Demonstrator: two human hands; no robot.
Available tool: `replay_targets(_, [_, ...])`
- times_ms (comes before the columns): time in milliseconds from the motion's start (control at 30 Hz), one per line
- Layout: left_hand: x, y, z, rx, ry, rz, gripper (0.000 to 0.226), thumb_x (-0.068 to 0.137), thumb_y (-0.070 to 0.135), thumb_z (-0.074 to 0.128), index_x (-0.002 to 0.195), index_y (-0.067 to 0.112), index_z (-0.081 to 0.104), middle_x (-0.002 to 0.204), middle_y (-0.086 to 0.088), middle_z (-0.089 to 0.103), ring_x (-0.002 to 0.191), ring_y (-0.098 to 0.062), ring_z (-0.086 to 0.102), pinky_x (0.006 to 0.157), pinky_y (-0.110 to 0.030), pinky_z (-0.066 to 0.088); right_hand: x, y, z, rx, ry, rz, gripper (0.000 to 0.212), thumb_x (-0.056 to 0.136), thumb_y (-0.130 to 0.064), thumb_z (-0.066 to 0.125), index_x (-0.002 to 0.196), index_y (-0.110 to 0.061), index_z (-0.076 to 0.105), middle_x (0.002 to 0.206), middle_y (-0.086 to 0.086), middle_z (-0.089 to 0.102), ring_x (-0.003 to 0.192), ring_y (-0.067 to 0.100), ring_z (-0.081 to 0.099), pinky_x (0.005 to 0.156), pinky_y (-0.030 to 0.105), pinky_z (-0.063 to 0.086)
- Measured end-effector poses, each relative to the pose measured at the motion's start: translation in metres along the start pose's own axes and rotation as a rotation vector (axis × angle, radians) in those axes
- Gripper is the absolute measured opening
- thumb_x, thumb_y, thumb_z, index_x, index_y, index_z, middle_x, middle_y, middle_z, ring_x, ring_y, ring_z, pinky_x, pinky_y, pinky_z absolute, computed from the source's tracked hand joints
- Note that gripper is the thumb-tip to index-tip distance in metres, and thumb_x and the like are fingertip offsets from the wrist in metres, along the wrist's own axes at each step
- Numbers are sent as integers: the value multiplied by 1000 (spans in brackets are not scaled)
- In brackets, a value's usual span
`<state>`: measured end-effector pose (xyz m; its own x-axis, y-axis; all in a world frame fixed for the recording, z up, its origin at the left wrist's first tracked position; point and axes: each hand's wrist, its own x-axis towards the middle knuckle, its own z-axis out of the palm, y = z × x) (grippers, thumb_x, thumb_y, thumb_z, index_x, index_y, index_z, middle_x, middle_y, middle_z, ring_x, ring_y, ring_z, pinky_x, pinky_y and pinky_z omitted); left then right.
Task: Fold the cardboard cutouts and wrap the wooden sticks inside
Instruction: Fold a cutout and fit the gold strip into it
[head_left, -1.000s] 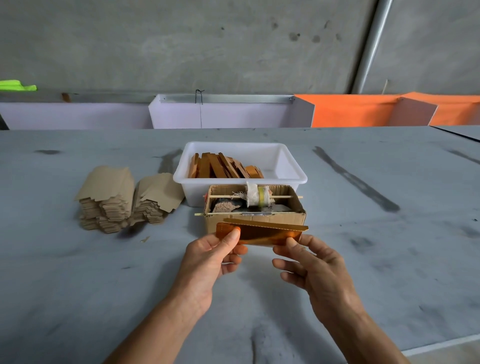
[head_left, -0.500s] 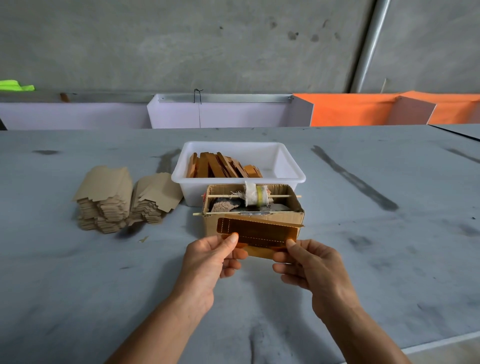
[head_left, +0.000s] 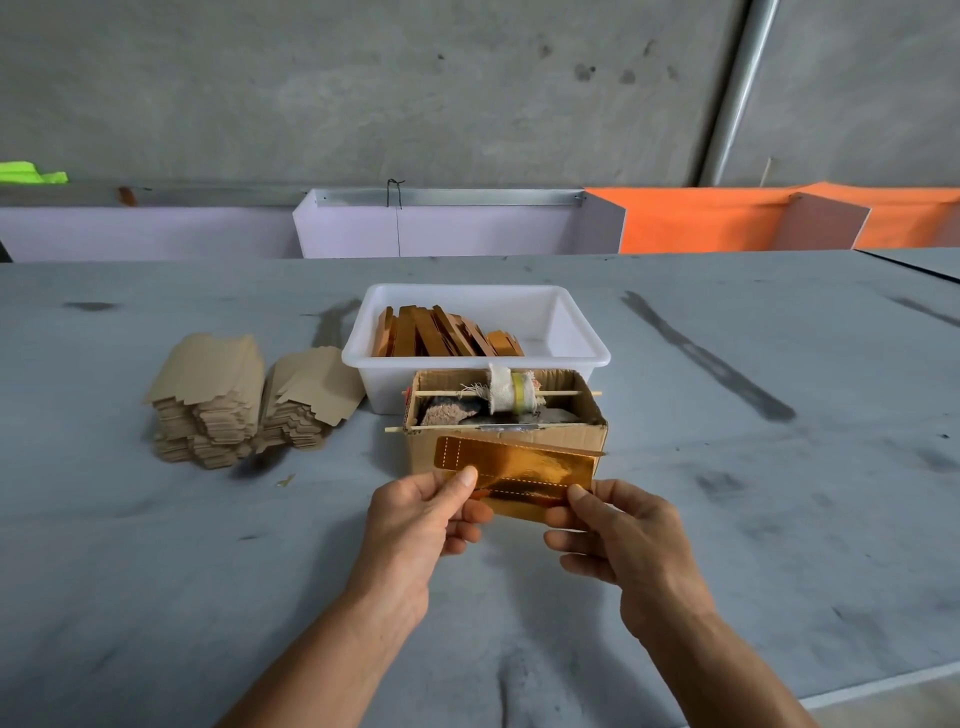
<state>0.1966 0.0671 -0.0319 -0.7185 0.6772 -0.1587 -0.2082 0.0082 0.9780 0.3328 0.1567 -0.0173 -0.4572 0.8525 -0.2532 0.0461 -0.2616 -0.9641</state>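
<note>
I hold a shiny gold cardboard cutout (head_left: 524, 470) with dashed fold lines, upright in front of a small brown box (head_left: 589, 434). My left hand (head_left: 421, 512) pinches its lower left edge with thumb on the front. My right hand (head_left: 618, 525) pinches its lower right corner. A thin stick edge shows along the cutout's top right. Two stacks of plain brown cutouts (head_left: 228, 400) lie on the table to the left. A white tub (head_left: 582, 338) behind the box holds several gold-wrapped pieces (head_left: 441, 335).
The brown box carries two thin skewers across its top, with a roll of cloth tape (head_left: 511, 389) on one. The grey table (head_left: 779, 467) stretches wide to both sides. White and orange panels stand along its far edge.
The cutout has turned from a flat, edge-on tilt to stand upright facing me, showing its gold face and dashed lines. Both hands have kept their grip and shifted slightly.
</note>
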Motion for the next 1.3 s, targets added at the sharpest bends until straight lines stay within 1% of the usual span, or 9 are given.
replay_targets(100, [-1,-1,0,51,-8,58,13,83,15,68,71,9,67,60,-5,69,48,-8,57,45,-16,45,0,-1,-1,6,-6,6,12,93,-14,55,93,-4,63,69,10,72,53,19,67,45,24,52])
replay_targets(267, [-2,-2,1,66,2,116,17,82,14,69,69,6,61,61,-5,69,49,-7,57,47,-15,45,0,2,0,1,1,-35,9,87,-10,63,89,-2,64,72,12,72,59,19,69,53,25,56])
replay_targets(433, [1,-3,-1,-18,20,64,20,77,16,73,60,16,63,66,-6,71,55,-7,61,55,-20,50,0,3,-1,106,-42,-43,11,91,-6,56,88,1,65,72,14,72,60,19,69,55,25,57])
replay_targets(567, [4,-3,-6,-55,-13,23,15,77,13,72,69,6,62,66,-7,70,58,-10,61,62,-24,49,1,3,-6,128,-95,-64,21,95,-9,49,92,2,66,78,19,72,65,23,70,59,27,59])
replay_targets(667, [6,-4,-7,-83,-26,12,12,77,11,71,74,3,62,66,-7,70,58,-11,61,61,-22,49,3,3,-9,171,-133,-33,21,94,-10,50,92,2,67,81,20,72,67,24,71,59,27,58])
replay_targets(767, [5,-3,-5,-103,-17,9,8,74,8,73,71,6,66,65,-7,70,57,-10,61,60,-22,50,4,3,-11,174,-135,-25,16,84,-11,60,87,3,67,81,20,72,67,22,71,58,25,58])
replay_targets(1000, [-1,-4,3,-99,53,112,11,74,-2,72,74,8,67,60,-3,70,53,-6,63,51,-14,50,5,6,-3,121,-11,-71,7,82,-4,64,83,3,67,72,17,71,60,19,69,55,24,57])
replay_targets(1167, [0,-1,6,-120,68,155,18,71,-9,72,74,9,67,57,1,68,49,-3,61,49,-13,47,6,9,2,196,29,-77,4,83,3,63,82,6,65,66,16,69,57,17,69,55,23,57])
replay_targets(1300, [-1,-1,8,-134,59,203,23,71,-12,70,74,10,68,58,1,69,50,-3,61,50,-12,47,6,12,6,273,77,-139,6,82,7,64,81,2,62,58,9,67,54,15,67,53,22,56])
